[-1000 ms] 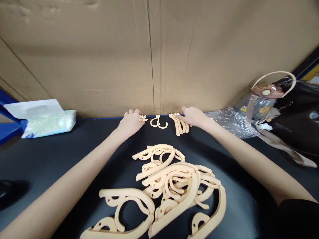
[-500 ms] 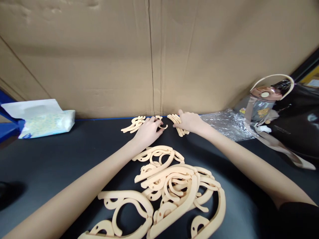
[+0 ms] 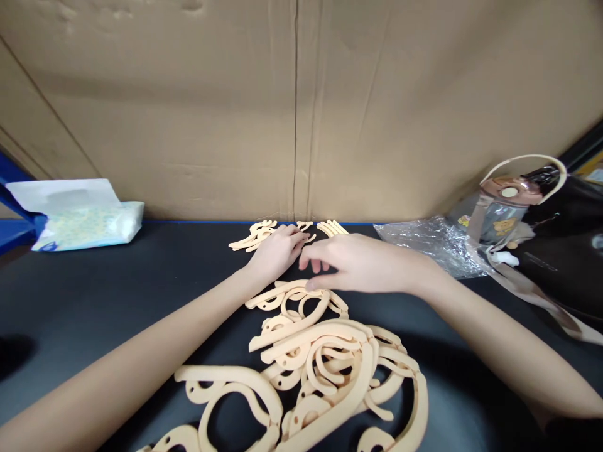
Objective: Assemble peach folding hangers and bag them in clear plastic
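My left hand is at the far side of the table, its fingers curled together; what they hold is hidden. A thin curved beige hook piece shows just past its fingertips. My right hand hovers to the right of it, thumb and fingers apart, with nothing seen between them. Behind this hand lies a row of beige curved strips, partly covered. Loose beige hanger parts lie left of my left hand. Nearer to me is a pile of folded beige plastic hangers, the closest ones cut off by the lower edge.
A cardboard wall closes off the back of the black table. At left lies a patterned soft pack. Clear plastic film, a bottle with a handle and strap, and a black bag are at right.
My right hand has let go of the row of strips and moved left and nearer, its fingers opening. My left hand stays by the hook pieces. The view has shifted slightly.
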Tool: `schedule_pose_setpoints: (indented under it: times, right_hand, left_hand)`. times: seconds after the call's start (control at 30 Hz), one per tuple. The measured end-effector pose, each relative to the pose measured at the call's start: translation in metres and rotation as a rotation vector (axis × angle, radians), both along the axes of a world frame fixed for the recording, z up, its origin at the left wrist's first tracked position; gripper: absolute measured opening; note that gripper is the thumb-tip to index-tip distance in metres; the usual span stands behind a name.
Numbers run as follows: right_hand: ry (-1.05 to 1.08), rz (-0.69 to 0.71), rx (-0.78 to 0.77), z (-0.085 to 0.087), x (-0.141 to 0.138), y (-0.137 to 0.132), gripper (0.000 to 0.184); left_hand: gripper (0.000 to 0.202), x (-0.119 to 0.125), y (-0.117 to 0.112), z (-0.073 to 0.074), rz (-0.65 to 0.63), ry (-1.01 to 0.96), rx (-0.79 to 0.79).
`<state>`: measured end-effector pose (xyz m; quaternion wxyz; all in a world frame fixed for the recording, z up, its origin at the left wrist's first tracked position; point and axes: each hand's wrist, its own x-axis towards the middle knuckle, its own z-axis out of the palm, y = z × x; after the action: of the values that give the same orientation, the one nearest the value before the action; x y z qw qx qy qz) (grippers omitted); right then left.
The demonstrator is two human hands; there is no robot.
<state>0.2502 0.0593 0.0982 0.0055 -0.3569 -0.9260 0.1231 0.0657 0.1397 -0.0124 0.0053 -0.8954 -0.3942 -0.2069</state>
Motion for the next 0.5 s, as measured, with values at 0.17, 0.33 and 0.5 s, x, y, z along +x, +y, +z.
schedule_pose_setpoints:
  times: [0.17, 0.33, 0.5]
  right_hand:
    - [-0.046, 0.087, 0.256, -0.028, -0.022, -0.012, 0.021]
    - [-0.035, 0.085, 0.235, -0.023, -0.019, -0.014, 0.020]
    - [-0.123, 0.124, 0.023, -0.004, -0.005, -0.036, 0.027]
  left_hand:
    - [0.028, -0.001, -0.001, 0.000, 0.009, -0.033, 0.003]
    - [0.027, -0.002, -0.002, -0.001, 0.003, -0.076, -0.015]
    - [0.027, -0.002, -0.003, -0.002, 0.011, -0.106, -0.017]
